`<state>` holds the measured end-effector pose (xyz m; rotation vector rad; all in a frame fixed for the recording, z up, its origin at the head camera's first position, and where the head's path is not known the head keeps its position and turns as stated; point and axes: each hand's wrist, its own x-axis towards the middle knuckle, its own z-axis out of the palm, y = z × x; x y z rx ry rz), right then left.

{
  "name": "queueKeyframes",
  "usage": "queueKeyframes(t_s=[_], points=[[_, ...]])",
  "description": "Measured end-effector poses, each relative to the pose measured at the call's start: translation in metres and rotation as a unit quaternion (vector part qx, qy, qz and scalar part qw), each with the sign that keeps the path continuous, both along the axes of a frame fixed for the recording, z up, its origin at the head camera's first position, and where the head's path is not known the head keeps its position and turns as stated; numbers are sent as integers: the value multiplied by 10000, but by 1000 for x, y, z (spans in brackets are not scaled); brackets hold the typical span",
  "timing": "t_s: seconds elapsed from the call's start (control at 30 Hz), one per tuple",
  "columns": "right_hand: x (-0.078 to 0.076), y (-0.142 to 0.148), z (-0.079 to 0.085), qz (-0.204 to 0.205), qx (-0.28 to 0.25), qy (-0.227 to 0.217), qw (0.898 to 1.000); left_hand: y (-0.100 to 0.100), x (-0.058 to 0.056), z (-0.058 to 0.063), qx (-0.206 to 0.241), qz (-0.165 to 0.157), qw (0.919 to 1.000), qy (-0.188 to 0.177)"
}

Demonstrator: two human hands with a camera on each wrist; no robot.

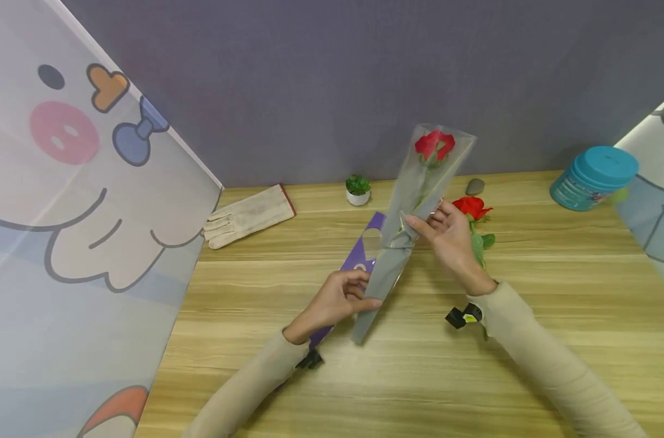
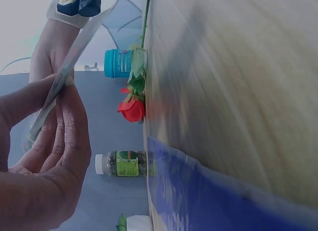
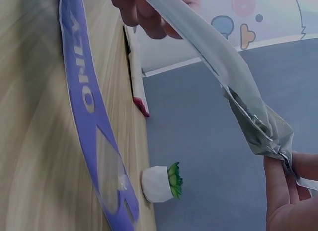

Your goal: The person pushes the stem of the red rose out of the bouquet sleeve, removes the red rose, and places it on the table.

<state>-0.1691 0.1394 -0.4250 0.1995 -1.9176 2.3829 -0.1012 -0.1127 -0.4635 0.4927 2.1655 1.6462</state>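
A red rose [image 1: 434, 145] stands inside a grey and clear wrapping sleeve [image 1: 385, 271], lifted above the table and tilted with its bloom away from me. My left hand [image 1: 339, 298] pinches the narrow lower part between thumb and fingers. Higher up, my right hand [image 1: 449, 234] pinches the sleeve's right edge, where the film is creased, as the right wrist view also shows. Beneath lies a flat purple sleeve [image 3: 82, 67] with white lettering and a clear window, partly covered by the wrapped rose in the head view. Another red rose [image 1: 474, 207], unwrapped, lies behind my right hand.
A white work glove [image 1: 252, 216] with a red cuff edge lies at the back left. Along the back wall are a small potted plant [image 1: 358, 190], a grey stone [image 1: 475, 187] and a teal tub [image 1: 591, 179]. A white-capped bottle [image 2: 127, 164] shows in the left wrist view.
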Motion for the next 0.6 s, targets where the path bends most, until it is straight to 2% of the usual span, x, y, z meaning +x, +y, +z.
queueKeyframes(t_s=[0.4, 0.5, 0.6], points=[[-5, 5, -2, -9, 183, -119, 9998, -1, 2, 0, -87, -46, 9999, 95], [-5, 5, -2, -23, 151, -191, 9997, -1, 2, 1, -109, -170, 9996, 221], [-4, 4, -3, -67, 113, -236, 9996, -1, 3, 2, -206, -278, 9982, 499]])
